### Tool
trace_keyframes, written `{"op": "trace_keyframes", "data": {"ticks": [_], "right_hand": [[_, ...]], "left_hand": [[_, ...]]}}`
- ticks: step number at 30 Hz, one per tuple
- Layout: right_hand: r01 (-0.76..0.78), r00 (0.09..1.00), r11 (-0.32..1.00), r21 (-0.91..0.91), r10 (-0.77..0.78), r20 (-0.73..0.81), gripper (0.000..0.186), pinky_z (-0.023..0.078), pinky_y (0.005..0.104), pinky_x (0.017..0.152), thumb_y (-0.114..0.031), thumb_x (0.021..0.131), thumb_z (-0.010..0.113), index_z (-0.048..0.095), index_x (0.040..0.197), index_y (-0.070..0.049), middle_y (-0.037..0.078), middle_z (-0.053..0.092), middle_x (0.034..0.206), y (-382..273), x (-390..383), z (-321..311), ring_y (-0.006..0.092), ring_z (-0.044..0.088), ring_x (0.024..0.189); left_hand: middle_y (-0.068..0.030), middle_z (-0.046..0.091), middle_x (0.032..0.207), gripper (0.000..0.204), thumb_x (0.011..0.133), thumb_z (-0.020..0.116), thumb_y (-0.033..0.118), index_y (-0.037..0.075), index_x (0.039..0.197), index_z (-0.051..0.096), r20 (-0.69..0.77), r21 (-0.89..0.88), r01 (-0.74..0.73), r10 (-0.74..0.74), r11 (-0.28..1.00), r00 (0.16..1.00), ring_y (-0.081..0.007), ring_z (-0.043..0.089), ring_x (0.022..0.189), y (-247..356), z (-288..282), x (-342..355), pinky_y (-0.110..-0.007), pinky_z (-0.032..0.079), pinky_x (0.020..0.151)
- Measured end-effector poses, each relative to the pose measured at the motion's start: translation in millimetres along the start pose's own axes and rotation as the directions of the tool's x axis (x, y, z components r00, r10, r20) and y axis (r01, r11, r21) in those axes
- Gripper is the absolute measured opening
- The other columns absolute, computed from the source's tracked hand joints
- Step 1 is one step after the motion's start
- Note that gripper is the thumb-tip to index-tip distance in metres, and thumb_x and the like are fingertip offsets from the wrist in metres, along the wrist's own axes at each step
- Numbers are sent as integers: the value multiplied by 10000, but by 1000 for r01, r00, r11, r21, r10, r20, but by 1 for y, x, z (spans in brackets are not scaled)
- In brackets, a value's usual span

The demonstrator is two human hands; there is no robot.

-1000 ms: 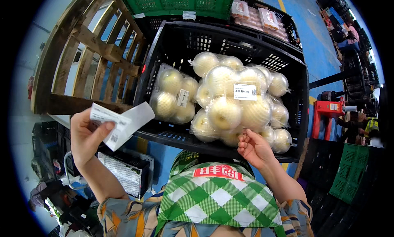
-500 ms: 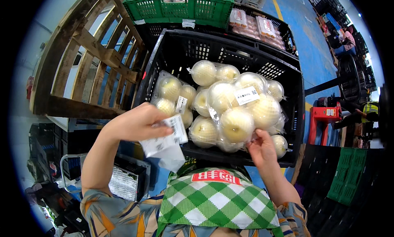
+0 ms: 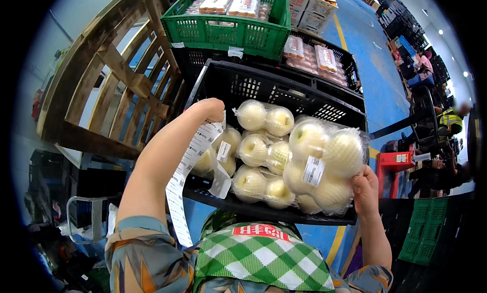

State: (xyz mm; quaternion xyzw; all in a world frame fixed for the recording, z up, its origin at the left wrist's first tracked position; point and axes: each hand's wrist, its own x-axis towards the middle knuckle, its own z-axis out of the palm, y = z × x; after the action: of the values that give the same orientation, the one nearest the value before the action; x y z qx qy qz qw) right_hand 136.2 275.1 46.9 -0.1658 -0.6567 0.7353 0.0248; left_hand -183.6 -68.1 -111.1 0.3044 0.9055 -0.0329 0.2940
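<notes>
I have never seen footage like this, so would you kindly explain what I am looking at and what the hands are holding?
This is a single view from a fisheye camera worn on a person's head, looking down, so straight edges bend. No machine is involved, only two bare hands. The left hand holds a long paper strip of labels over a black crate of bagged pale round fruit. The right hand lifts one clear bag of fruit at the crate's near edge. Behind stand a green crate of packaged goods and a wooden pallet.

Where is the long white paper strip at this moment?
In the head view the long white paper strip hangs from the left hand, left of centre, draped along the forearm and over the near left rim of the black crate.
</notes>
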Motion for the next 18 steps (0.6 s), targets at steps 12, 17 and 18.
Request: {"op": "trace_keyframes", "data": {"ticks": [12, 17, 18], "right_hand": [[288, 930, 854, -432, -142, 340, 147, 361, 185, 624, -20, 741, 542, 402, 738, -63, -33, 445, 737, -74, 78, 60, 42, 411, 689], [771, 630, 376, -514, -331, 702, 171, 415, 301, 629, -60, 707, 550, 425, 819, -26, 79, 493, 735, -106, 141, 120, 190, 491, 673], [856, 517, 232, -462, -350, 781, 182, 424, 335, 633, -65, 707, 545, 434, 847, -25, 106, 499, 744, -113, 150, 138, 239, 509, 675]], "left_hand": [[-136, 644, 965, 295, 708, 560, 276, 129, 938, 672, 50, 52, 135, -138, 989, 989, -280, 617, 915, 27, -21, -56, -391, 479, 782], [-120, 642, 909, 246, 715, 527, 169, 91, 898, 671, -93, 46, 47, -43, 998, 995, -276, 576, 924, 49, -15, -102, -426, 387, 792], [-116, 612, 945, 239, 731, 517, 172, 94, 900, 667, -188, -3, 67, -67, 998, 980, -275, 537, 967, 54, -10, -111, -477, 388, 802]]}}
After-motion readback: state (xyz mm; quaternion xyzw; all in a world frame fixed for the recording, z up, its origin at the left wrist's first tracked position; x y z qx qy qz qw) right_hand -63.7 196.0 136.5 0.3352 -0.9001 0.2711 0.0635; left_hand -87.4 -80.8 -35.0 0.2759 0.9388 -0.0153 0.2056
